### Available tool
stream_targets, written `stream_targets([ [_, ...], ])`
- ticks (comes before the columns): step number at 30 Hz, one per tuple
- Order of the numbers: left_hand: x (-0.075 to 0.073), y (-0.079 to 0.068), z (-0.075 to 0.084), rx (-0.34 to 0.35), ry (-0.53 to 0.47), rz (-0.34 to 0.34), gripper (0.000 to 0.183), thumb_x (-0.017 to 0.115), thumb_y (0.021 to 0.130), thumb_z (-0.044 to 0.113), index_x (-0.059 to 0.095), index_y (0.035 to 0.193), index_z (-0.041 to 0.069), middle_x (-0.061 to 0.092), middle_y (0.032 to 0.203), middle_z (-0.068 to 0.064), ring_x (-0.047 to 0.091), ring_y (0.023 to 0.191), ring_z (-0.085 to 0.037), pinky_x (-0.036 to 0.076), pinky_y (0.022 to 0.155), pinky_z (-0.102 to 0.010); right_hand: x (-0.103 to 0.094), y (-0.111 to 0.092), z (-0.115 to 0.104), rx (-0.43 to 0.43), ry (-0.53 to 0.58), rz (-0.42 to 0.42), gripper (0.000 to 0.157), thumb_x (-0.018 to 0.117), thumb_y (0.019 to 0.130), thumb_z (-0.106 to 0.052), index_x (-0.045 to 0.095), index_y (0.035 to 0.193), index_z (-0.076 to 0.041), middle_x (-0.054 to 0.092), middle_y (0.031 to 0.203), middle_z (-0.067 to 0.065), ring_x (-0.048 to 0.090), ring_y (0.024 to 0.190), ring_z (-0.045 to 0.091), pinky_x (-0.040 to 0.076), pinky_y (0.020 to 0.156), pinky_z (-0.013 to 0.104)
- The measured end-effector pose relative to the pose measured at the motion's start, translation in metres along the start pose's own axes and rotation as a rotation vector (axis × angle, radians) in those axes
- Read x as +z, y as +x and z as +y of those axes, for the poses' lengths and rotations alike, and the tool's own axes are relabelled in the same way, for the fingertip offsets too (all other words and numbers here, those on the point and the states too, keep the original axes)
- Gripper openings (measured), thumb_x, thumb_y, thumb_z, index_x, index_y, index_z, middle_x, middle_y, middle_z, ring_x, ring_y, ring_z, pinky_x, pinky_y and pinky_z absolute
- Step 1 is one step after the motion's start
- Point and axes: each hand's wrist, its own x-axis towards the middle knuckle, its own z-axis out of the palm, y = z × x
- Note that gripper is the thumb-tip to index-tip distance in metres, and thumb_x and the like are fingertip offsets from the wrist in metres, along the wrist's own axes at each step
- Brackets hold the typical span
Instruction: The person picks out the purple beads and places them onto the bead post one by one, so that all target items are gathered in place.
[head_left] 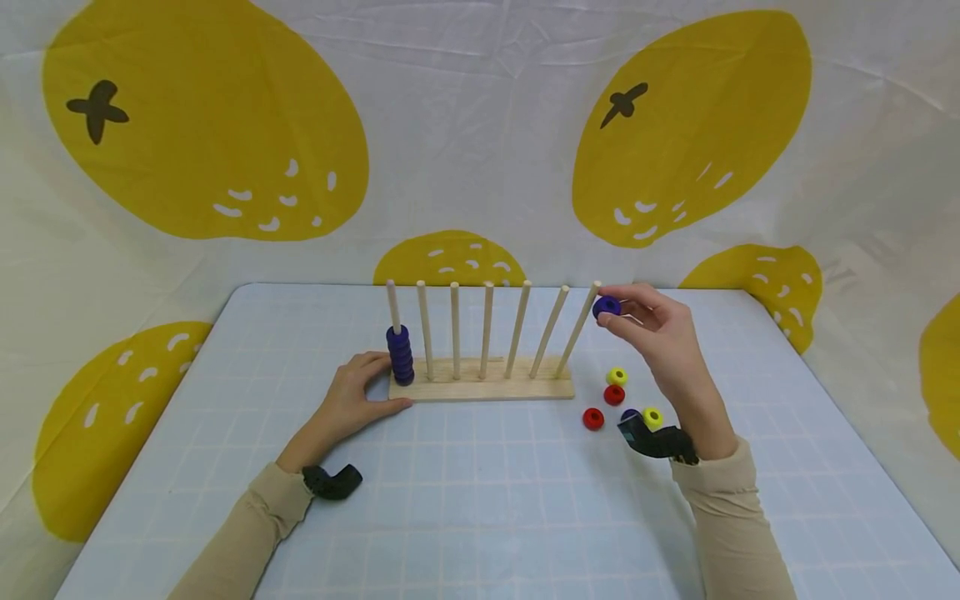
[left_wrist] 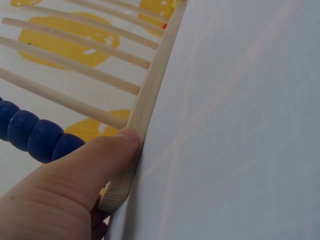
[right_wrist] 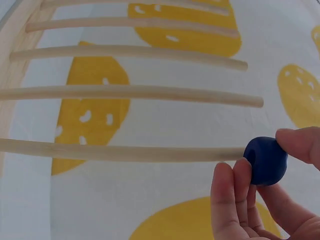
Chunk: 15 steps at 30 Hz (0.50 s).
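Note:
A wooden peg stand [head_left: 487,388] with several upright pegs is on the table. Dark blue beads [head_left: 401,357] are stacked on its leftmost peg. My left hand [head_left: 352,392] grips the left end of the base, the thumb along its front edge and the other fingers behind, mostly hidden. In the left wrist view the thumb presses the wooden base [left_wrist: 145,100] beside the blue beads [left_wrist: 42,135]. My right hand [head_left: 652,329] pinches a single blue bead [right_wrist: 267,161] between thumb and fingers, right by the tip of the rightmost peg [right_wrist: 125,152].
Right of the stand lie loose beads: a yellow bead [head_left: 617,377], a red bead [head_left: 614,394], another red bead [head_left: 593,418], another yellow bead [head_left: 652,417] and a partly covered blue bead. A lemon-patterned cloth [head_left: 472,167] hangs behind the table [head_left: 450,500].

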Motion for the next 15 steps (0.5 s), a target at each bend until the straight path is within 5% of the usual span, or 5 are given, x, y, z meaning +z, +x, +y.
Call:
stream_targets([
  [7,0.000,0.000,0.000,-0.003,0.001,-0.001,0.065,0.090,0.071,0.029,0.066,0.124,0.001,0.061,0.127,-0.014,0.051,0.121,-0.035,0.035,0.099,-0.060,0.002,-0.005,-0.011,-0.016,0.030,0.038,0.029,0.068,0.094,-0.008,0.066,0.123,-0.001,0.060,0.111,0.010,0.063,0.097,0.021,0.052,0.081,0.021],
  [15,-0.001,0.000,0.001,-0.007,0.002,-0.009,0.065,0.090,0.071,0.029,0.066,0.125,0.001,0.060,0.128,-0.015,0.051,0.121,-0.035,0.035,0.100,-0.060,0.009,-0.009,-0.022,-0.061,0.126,-0.023,0.031,0.066,0.093,-0.001,0.062,0.124,0.006,0.058,0.120,0.020,0.059,0.105,0.027,0.053,0.091,0.026],
])
